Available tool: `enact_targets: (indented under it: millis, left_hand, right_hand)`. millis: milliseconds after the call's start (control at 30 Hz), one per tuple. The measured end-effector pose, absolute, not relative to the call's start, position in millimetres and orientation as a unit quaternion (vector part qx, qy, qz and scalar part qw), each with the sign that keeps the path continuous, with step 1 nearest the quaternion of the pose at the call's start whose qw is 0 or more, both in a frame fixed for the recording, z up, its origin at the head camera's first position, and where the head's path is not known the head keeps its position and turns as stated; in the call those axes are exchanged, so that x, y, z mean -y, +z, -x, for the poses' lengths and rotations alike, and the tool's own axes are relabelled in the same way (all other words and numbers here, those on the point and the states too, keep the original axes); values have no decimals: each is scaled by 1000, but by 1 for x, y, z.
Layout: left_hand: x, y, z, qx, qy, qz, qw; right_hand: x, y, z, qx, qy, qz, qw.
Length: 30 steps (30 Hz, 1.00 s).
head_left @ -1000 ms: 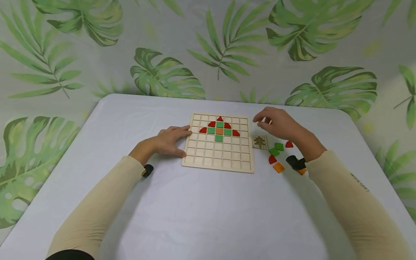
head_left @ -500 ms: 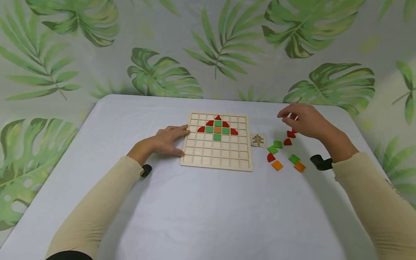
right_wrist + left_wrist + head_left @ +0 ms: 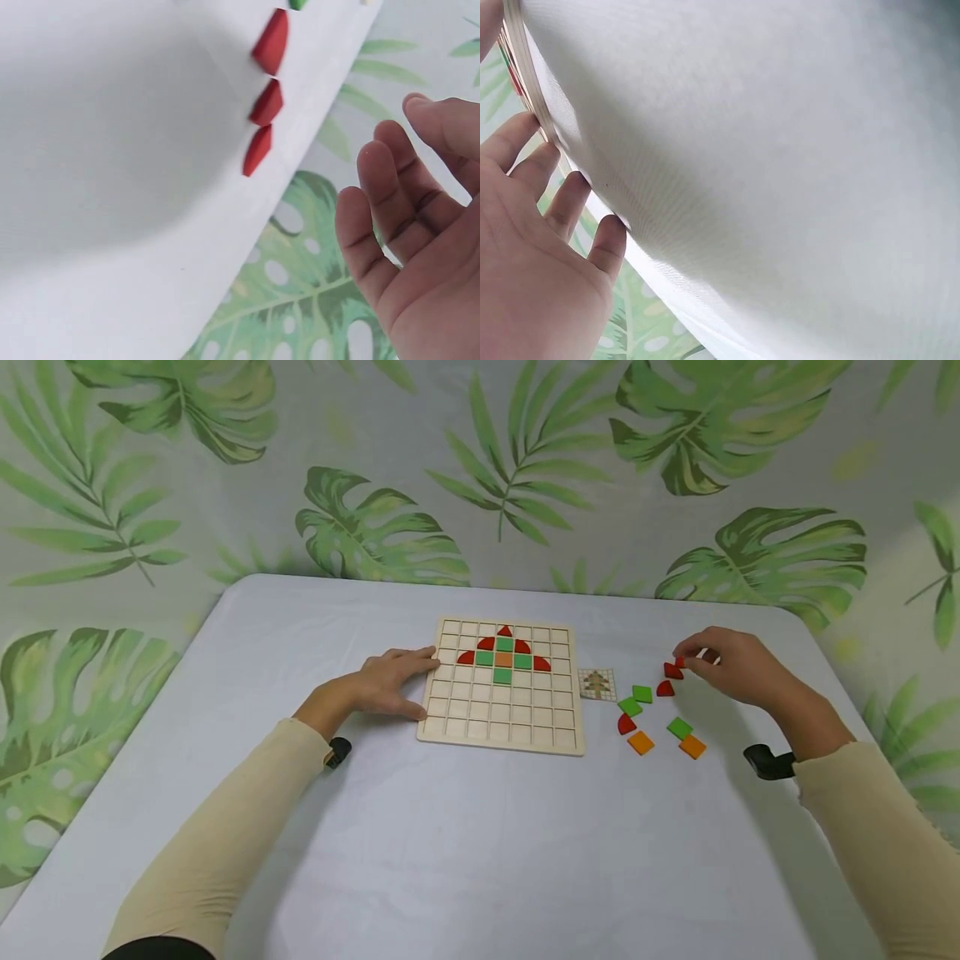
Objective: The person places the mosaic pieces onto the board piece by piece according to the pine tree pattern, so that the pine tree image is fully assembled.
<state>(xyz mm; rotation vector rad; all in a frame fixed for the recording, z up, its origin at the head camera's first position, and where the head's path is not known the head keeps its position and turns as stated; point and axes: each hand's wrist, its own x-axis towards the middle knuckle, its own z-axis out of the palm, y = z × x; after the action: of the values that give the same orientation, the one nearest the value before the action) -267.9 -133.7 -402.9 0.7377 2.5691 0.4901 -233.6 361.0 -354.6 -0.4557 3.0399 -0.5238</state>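
A wooden grid board (image 3: 498, 714) bears red, green and orange tiles in a stepped shape in its upper half. My left hand (image 3: 386, 683) rests against the board's left edge, fingers spread; in the left wrist view, its fingertips (image 3: 568, 196) lie along that edge. My right hand (image 3: 735, 667) is over the far end of a short row of red tiles (image 3: 665, 688), thumb and forefinger close to the farthest one in the head view. In the right wrist view, the right hand (image 3: 420, 225) has loosely bent fingers, and I see nothing held. Whether it touches a tile, I cannot tell.
A small pattern card (image 3: 597, 684) lies by the board's right edge. Right of it are green tiles (image 3: 641, 693), a red tile (image 3: 626, 723) and orange tiles (image 3: 692, 746) on the white table (image 3: 480, 843). A leaf-print cloth (image 3: 517, 468) hangs behind.
My right hand has moved right, away from the board, then down to the far red tiles, uncovering the loose tiles. The left hand has stayed at the board's edge.
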Motion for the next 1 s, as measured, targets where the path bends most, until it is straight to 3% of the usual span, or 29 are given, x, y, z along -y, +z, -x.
enact_targets:
  millis: [600,1000]
  left_hand:
    - [134,-405,269,-924,177,-266,209]
    - [135,-404,269,-924,184,-262,209]
  right_hand:
    - [-368,-395,237,-976,-146,118,113]
    - [-365,-399,240,-977,-125,145,96]
